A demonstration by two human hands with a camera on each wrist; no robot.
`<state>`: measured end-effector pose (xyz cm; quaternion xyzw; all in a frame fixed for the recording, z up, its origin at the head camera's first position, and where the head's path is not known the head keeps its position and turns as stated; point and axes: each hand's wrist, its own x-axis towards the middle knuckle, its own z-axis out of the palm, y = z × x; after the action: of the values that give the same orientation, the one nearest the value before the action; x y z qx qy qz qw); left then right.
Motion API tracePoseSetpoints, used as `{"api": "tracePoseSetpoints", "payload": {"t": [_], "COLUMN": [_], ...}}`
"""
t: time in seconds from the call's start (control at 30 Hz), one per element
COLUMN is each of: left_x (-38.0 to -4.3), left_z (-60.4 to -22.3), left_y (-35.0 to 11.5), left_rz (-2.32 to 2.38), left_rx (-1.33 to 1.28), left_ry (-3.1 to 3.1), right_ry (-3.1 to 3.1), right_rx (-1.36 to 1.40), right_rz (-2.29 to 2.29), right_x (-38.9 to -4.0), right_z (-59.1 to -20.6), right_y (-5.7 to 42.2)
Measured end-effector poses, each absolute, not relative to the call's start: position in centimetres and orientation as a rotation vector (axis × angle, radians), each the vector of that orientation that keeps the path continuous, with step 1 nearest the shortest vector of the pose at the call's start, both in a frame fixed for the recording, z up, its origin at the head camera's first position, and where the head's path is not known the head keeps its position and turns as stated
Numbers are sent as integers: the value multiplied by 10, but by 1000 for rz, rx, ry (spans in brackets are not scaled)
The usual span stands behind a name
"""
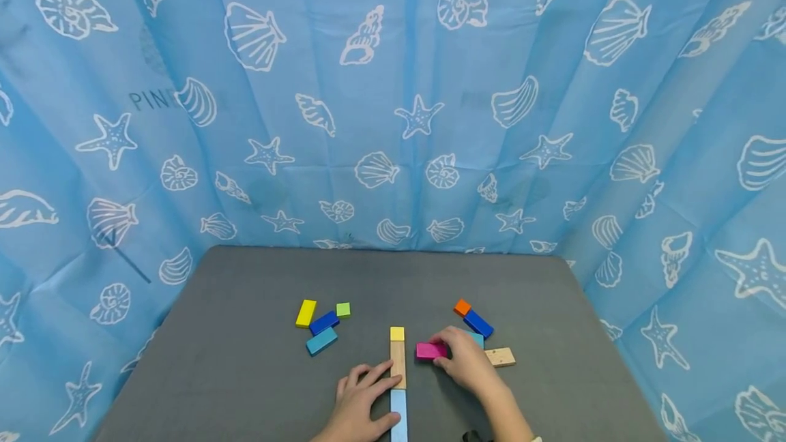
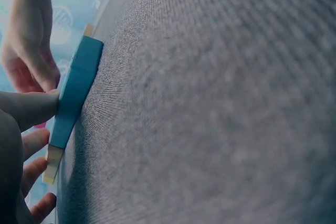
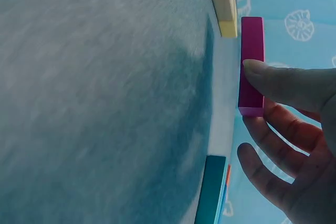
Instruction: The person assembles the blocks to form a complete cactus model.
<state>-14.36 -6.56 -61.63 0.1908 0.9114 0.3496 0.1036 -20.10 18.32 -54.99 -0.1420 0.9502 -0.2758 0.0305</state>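
My right hand (image 1: 467,359) pinches a magenta block (image 1: 431,351) between thumb and fingers, just right of a row of blocks. In the right wrist view the magenta block (image 3: 252,66) hangs above the grey surface. The row runs away from me: a light blue block (image 1: 398,415) nearest, then a natural wood block (image 1: 398,353), then a small yellow cube (image 1: 397,333) at the far end. My left hand (image 1: 359,404) lies along the row's left side, fingers spread. Its fingertips touch the wood block, and its thumb (image 2: 31,107) rests against the blue block (image 2: 79,85).
Left of the row lie a yellow block (image 1: 306,313), a dark blue block (image 1: 324,322), a green cube (image 1: 343,310) and a blue block (image 1: 322,342). On the right are an orange cube (image 1: 462,307), a dark blue block (image 1: 478,324), a partly hidden blue block (image 1: 476,338) and a wood block (image 1: 501,357).
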Motion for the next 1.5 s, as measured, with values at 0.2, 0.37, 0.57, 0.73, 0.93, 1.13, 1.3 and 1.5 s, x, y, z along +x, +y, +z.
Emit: {"api": "tracePoseSetpoints", "payload": {"t": [0.2, 0.37, 0.57, 0.73, 0.93, 1.13, 1.3, 1.5], "left_x": [-143, -142, -142, -143, -143, -143, -143, -143], "left_z": [-611, -608, -610, -613, -614, -615, -615, -617], "left_y": [-69, -68, -66, -66, -66, -66, -67, -67], "left_rz": [1025, 1023, 1043, 1038, 1029, 1035, 1045, 1034], "left_rx": [552, 574, 575, 564, 546, 546, 562, 554], "left_ry": [2667, 2668, 2681, 2673, 2668, 2671, 2664, 2675], "right_ry": [2923, 2900, 2882, 2879, 2853, 2831, 2855, 2944], "right_rx": [-432, -452, -459, -465, -444, -422, -377, -299], "right_rz": [-807, -806, -780, -766, -769, -847, -930, -947], "right_x": [-208, -209, -210, -211, -212, -210, -205, -197], "right_z": [-552, -554, -558, -562, -566, -564, -556, -549], "right_y": [173, 170, 166, 163, 162, 164, 170, 177]}}
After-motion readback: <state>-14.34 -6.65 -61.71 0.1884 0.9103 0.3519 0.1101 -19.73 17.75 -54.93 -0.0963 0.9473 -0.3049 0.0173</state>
